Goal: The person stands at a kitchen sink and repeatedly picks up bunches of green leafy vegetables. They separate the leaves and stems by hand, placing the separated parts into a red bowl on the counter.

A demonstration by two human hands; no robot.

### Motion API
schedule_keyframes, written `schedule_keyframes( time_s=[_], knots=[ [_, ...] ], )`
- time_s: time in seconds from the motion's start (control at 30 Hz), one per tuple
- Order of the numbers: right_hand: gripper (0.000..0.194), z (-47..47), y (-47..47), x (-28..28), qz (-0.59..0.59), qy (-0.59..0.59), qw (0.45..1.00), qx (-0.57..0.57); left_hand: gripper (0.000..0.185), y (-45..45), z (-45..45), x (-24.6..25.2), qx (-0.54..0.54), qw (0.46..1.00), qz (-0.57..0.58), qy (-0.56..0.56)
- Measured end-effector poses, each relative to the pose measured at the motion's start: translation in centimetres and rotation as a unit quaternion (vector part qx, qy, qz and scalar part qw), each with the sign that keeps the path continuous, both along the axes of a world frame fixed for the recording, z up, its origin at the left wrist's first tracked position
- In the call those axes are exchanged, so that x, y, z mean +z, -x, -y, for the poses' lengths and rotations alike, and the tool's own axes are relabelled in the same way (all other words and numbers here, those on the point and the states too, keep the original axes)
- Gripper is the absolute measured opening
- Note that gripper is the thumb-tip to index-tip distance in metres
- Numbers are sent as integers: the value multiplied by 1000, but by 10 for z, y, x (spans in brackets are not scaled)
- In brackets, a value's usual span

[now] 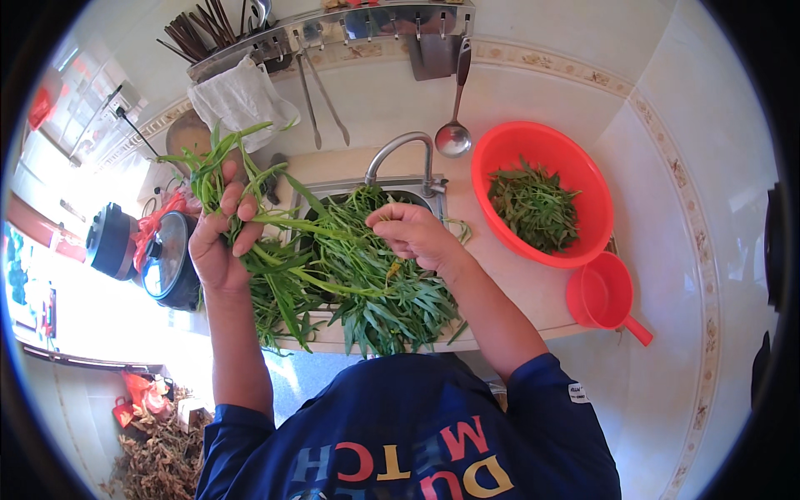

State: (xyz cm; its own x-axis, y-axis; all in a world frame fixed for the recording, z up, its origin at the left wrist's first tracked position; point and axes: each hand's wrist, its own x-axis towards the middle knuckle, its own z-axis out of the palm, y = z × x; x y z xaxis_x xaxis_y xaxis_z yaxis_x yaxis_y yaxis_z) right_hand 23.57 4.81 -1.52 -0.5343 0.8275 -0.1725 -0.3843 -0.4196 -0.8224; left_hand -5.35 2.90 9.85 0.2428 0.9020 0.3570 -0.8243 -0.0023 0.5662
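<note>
My left hand (225,240), raised at the left of the sink, is closed around a bunch of green leafy stems (215,165). Long stems trail from it to the right, towards my right hand (412,234). The thumb and fingertips of my right hand are pinched together above the heap; whether a thin stem is between them cannot be made out. Below both hands a large heap of leafy greens (390,312) covers most of the steel sink (444,206) and hangs over the counter's front edge. To the right, a red plastic basin (590,187) holds loose leaves (537,209).
A curved faucet (400,137) rises behind the sink. A red plastic dipper (600,294) lies below the basin. A ladle (453,137), tongs (319,100) and a white cloth (240,100) hang from the wall rack. A lidded pot (169,262) stands at the left.
</note>
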Motion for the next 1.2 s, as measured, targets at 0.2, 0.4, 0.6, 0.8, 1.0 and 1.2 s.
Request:
schedule_keyframes(
  time_s=[0.2,0.4,0.6,0.8,1.0,1.2],
  knots=[
    [23,-19,11,2,24,-28,993,115,65,1,-5,-5,-57,998,34,-2],
    [27,3,11,14,-30,-20,965,261,65,8,-6,-14,-60,997,40,14],
    [25,19,11,14,-16,-84,958,272,64,11,-9,-23,-73,996,42,23],
    [18,25,10,21,74,-149,960,223,65,7,-7,-25,-73,996,29,36],
    [19,28,5,18,187,-282,936,93,65,10,-6,-28,-81,996,16,30],
    [16,29,1,8,244,-303,921,36,62,7,2,-20,-68,996,-49,20]
  ],
)
